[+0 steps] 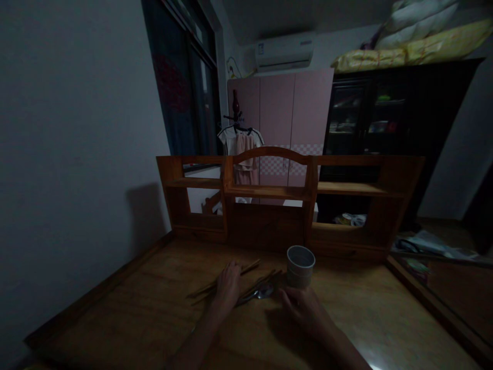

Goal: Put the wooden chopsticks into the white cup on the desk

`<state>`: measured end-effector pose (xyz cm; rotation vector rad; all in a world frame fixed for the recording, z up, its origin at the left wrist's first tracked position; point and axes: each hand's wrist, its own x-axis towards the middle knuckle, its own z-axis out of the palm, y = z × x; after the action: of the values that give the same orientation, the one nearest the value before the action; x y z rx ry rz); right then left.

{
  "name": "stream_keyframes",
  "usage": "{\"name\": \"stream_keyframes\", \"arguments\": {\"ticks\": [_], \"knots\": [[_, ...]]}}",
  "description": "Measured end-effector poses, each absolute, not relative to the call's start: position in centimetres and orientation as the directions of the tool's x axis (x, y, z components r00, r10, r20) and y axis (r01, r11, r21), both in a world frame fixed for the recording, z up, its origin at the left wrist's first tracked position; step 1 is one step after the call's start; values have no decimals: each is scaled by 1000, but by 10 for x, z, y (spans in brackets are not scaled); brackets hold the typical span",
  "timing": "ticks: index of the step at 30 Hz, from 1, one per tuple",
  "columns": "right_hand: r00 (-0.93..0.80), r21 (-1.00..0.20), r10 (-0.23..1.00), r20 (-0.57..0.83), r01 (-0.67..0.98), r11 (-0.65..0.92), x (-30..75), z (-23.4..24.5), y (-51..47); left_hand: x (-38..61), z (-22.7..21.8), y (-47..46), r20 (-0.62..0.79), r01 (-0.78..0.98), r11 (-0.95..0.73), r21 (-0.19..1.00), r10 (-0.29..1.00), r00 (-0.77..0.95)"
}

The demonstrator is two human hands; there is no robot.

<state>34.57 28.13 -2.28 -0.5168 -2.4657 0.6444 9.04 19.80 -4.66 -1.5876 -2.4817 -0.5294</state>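
Note:
The room is dim. My left hand (228,285) lies on a loose pile of chopsticks (248,269) spread on the wooden desk (154,308), its fingers curled over them. A metal spoon (261,293) lies among the sticks just right of that hand. My right hand (302,304) rests on the desk at the foot of a pale round cup (300,265), fingers bent and touching or nearly touching its base; I cannot make out a grip.
A wooden shelf unit (269,192) stands across the back of the desk. The wall is close on the left. Beyond are a pink wardrobe (292,113), hanging clothes (242,149), a dark cabinet (370,128) and a second desk surface (454,288) at right.

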Motion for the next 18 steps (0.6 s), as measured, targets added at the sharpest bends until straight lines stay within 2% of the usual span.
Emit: {"name": "stream_keyframes", "arguments": {"ticks": [18], "knots": [[-777, -519, 479, 408, 234, 822, 345, -29, 284, 91, -48, 199, 286, 892, 379, 245, 851, -440]]}}
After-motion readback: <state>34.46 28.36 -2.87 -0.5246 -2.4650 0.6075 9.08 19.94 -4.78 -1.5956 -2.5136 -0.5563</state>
